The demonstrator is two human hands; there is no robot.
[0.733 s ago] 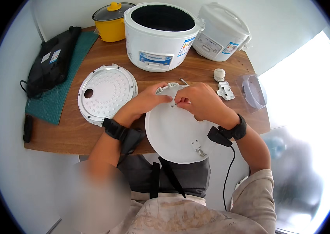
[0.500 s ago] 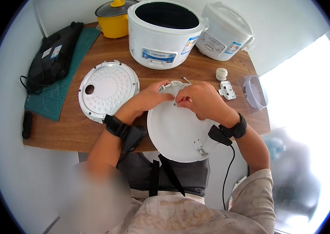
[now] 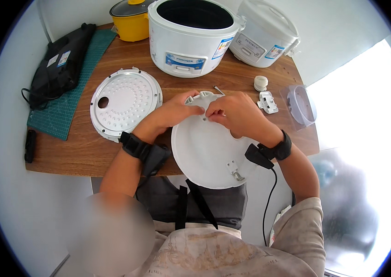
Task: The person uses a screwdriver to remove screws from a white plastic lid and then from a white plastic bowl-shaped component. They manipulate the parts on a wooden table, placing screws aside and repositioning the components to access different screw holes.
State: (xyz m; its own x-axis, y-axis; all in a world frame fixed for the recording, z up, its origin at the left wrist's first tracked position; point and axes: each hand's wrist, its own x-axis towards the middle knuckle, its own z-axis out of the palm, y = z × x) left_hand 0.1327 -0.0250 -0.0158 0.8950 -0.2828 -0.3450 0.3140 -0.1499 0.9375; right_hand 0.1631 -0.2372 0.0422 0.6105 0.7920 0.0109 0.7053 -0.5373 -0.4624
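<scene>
A round white rice cooker lid shell (image 3: 200,147), hollow side up, rests tilted over the table's near edge. My left hand (image 3: 174,113) grips its far left rim near the hinge end, the thumb lying inside. Close to that thumb, my right hand (image 3: 237,115) has thumb and forefinger pinched together over the shell's far part. What the pinch holds, if anything, is hidden. A small metal latch piece (image 3: 237,176) sits inside the shell's near right side. Left of my hands lies a silver dimpled lid plate (image 3: 128,104) with one round hole.
Beyond the shell stand an open white rice cooker (image 3: 158,48), a lidded one (image 3: 262,37) and a yellow pot (image 3: 131,30). To the right lie a white round cap (image 3: 260,83), a white bracket (image 3: 268,103) and a clear plastic part (image 3: 304,108). A green cutting mat (image 3: 68,115) bears a black case (image 3: 57,69).
The whole view has shifted slightly. My left hand keeps its grip on the lid shell, and my right fingers have turned a little while staying pinched at nearly the same spot.
</scene>
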